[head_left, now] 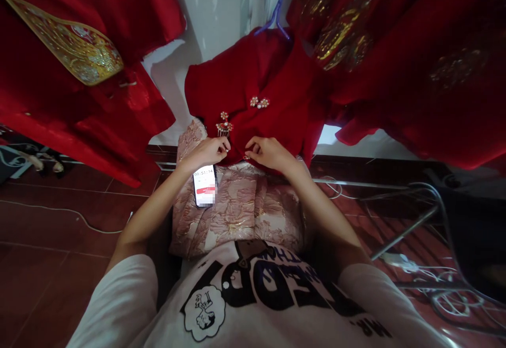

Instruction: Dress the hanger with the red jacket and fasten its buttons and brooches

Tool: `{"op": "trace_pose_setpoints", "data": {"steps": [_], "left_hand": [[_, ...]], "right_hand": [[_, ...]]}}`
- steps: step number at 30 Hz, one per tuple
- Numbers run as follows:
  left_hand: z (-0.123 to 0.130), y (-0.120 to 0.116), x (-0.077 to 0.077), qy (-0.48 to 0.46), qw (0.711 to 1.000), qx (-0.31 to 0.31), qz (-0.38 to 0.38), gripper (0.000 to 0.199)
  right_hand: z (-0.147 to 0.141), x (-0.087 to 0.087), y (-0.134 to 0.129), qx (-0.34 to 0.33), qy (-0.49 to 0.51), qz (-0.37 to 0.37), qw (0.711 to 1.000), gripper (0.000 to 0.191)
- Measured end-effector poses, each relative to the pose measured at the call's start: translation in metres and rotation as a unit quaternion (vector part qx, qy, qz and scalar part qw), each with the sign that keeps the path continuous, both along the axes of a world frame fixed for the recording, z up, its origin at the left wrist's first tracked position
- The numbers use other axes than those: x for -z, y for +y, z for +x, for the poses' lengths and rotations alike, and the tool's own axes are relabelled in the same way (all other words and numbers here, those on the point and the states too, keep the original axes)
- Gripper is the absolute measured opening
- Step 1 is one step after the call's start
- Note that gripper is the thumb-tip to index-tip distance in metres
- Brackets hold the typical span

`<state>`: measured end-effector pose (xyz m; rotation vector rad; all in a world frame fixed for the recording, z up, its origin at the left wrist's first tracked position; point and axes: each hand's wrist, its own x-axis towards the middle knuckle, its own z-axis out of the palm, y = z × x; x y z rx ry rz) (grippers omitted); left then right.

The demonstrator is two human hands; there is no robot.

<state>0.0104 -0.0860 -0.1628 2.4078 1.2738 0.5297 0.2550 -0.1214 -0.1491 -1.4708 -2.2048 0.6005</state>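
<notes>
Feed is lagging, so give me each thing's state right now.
Red jacket: hanging, lower front pinched by both hands.
Left hand: gripping jacket edge.
Right hand: gripping jacket edge.
Phone: screen lit, timer showing.
Pink skirt: hanging below jacket.

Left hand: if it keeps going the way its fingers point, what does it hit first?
The left hand points up and inward at the red jacket; its fingertips already pinch that hem. Just beyond sits the gold tasselled clasp, likely next, though depth is unclear.

Both hands, left hand [207, 151] and right hand [265, 153], pinch the red jacket [272, 79] hem.
</notes>
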Motion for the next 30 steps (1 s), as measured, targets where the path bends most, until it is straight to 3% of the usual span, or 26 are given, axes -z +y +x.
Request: {"op": "trace_pose_setpoints", "data": {"steps": [4, 9, 14, 19, 24, 27, 30], "left_hand": [[0.004, 0.003, 0.006, -0.014, 1.0, 0.0, -0.022, 0.031], [0.003, 0.012, 0.015, -0.105, 0.992, 0.004, -0.067, 0.024], [0.002, 0.018, 0.021, -0.16, 0.979, 0.01, -0.124, 0.015], [0.003, 0.019, 0.023, -0.16, 0.979, -0.024, -0.125, 0.008], [0.007, 0.016, 0.019, -0.141, 0.984, -0.035, -0.104, 0.012], [0.012, 0.014, 0.019, -0.144, 0.982, -0.067, -0.102, 0.003], [0.013, 0.013, 0.019, -0.153, 0.981, -0.081, -0.093, 0.015]], "right_hand": [[-0.01, 0.006, -0.002, 0.04, -0.076, 0.006, 0.996, 0.015], [-0.016, 0.011, 0.001, 0.058, -0.084, 0.02, 0.995, 0.012], [-0.013, 0.009, 0.005, 0.046, 0.053, -0.032, 0.997, 0.023], [-0.021, 0.017, 0.009, 0.009, 0.21, -0.049, 0.976, 0.022], [-0.034, 0.032, 0.011, 0.04, 0.218, -0.013, 0.975, 0.02], [-0.038, 0.038, 0.012, 0.048, 0.192, 0.015, 0.98, 0.017], [-0.039, 0.04, 0.011, 0.044, 0.175, 0.029, 0.983, 0.014]]}}
